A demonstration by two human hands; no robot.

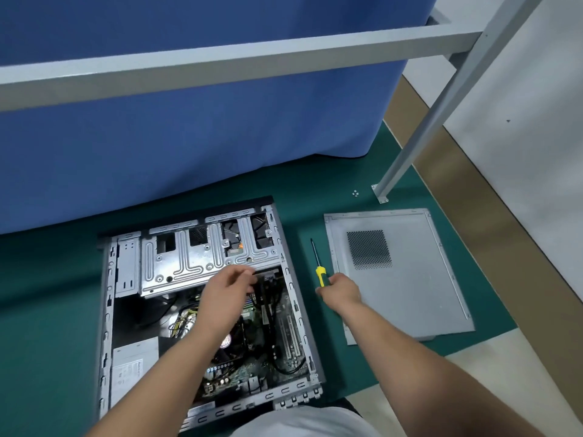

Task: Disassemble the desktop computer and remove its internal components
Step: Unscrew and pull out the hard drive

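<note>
Desktop computer case [202,307] is lying on its side on the green tabletop [56,310], side already off, guts exposed. The removed side panel [407,279] sits flat just to the right of it. Left hand [228,287] is down inside at the edge of the metal drive cage [189,257], fingers pinched around the black cables [268,298] there. Right hand [342,290] is closed on the yellow-handled screwdriver [317,263], between case and panel, tip pointing away. Power supply [134,370] is in the near-left corner.
</note>
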